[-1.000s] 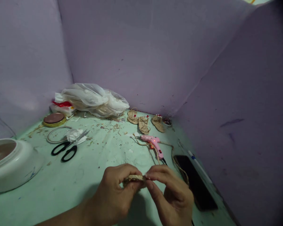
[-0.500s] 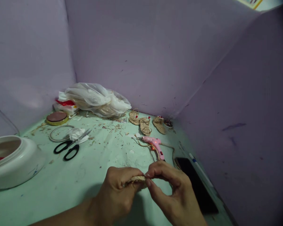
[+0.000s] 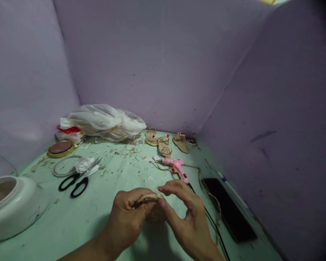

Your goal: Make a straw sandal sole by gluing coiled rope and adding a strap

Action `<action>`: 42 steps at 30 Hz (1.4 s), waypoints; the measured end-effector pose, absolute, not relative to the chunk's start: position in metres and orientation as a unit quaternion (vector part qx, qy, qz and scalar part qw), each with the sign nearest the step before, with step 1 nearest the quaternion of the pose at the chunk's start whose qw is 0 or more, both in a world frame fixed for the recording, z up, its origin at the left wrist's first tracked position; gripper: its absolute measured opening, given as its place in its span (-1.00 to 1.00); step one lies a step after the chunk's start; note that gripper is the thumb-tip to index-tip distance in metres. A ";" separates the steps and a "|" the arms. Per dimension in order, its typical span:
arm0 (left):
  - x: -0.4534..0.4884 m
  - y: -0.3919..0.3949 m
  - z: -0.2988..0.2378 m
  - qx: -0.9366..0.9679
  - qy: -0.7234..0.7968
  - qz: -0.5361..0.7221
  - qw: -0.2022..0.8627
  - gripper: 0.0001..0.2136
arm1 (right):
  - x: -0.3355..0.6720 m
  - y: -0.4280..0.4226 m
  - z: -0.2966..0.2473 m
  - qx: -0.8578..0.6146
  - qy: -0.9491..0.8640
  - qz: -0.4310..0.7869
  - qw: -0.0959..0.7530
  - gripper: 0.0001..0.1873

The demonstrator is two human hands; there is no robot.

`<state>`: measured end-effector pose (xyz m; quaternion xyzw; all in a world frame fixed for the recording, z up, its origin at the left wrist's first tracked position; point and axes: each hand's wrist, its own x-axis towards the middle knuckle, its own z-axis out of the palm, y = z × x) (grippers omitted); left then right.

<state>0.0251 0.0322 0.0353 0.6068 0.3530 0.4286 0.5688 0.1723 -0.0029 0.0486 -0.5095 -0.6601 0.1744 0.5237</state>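
Note:
My left hand (image 3: 127, 214) pinches a small coiled jute sole (image 3: 155, 214), held edge-up over the table near the front. Its shape is partly hidden by my fingers. My right hand (image 3: 186, 214) is just to the right, with the thumb touching the sole's near right edge and the index finger lifted apart from it. Beyond the right hand lies a pink glue gun (image 3: 176, 164) with a small light on and its nozzle pointing left. Several miniature jute slippers (image 3: 164, 145) with red beads rest farther back.
Black-handled scissors (image 3: 78, 185) lie left, by a wire ring (image 3: 55, 167). A white pot (image 3: 24, 206) is at far left. Behind are a plastic bag (image 3: 105, 121) and a round tin (image 3: 61, 148). A phone (image 3: 230, 210), jute cord (image 3: 199, 174) and pen (image 3: 235, 190) lie right.
My right index finger has lifted off the sole, opening the pinch, while the thumb stays at its edge. Both hands and the sole have shifted slightly left in view as the camera turned.

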 end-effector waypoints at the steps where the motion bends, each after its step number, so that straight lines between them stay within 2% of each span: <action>1: 0.025 0.032 0.035 0.606 0.348 0.428 0.573 -0.86 | 0.170 -0.001 0.050 -0.504 -0.658 0.185 0.528 -0.89; 7: 0.024 0.034 0.035 0.618 0.352 0.439 0.549 -0.82 | 0.162 0.003 0.052 -0.485 -0.655 0.198 0.545 -0.90; 13: 0.024 0.035 0.026 0.600 0.359 0.420 0.578 -0.84 | 0.164 0.002 0.048 -0.511 -0.630 0.231 0.538 -0.88; 16: 0.025 0.034 0.020 0.590 0.363 0.423 0.584 -0.86 | 0.163 0.002 0.045 -0.480 -0.651 0.208 0.550 -0.95; 21: 0.025 0.034 0.022 0.561 0.367 0.427 0.607 -0.91 | 0.163 0.001 0.042 -0.434 -0.676 0.148 0.577 -0.91; 26: 0.022 0.034 0.030 0.640 0.312 0.423 0.560 -0.92 | 0.166 -0.001 0.046 -0.444 -0.660 0.236 0.558 -0.91; 29: 0.022 0.033 0.031 0.665 0.299 0.432 0.530 -0.88 | 0.166 -0.002 0.049 -0.445 -0.664 0.240 0.551 -0.93; 33: 0.024 0.033 0.030 0.662 0.295 0.424 0.543 -0.87 | 0.164 -0.001 0.046 -0.449 -0.654 0.249 0.555 -0.92; 36: 0.024 0.035 0.031 0.632 0.301 0.405 0.588 -0.91 | 0.166 0.000 0.038 -0.454 -0.646 0.260 0.556 -0.79; 40: 0.024 0.040 0.033 0.584 0.344 0.379 0.630 -0.88 | 0.173 0.003 0.020 -0.487 -0.592 0.339 0.546 -0.31; 42: 0.023 0.044 0.031 0.567 0.364 0.379 0.634 -0.81 | 0.175 0.004 0.012 -0.501 -0.548 0.426 0.517 -0.29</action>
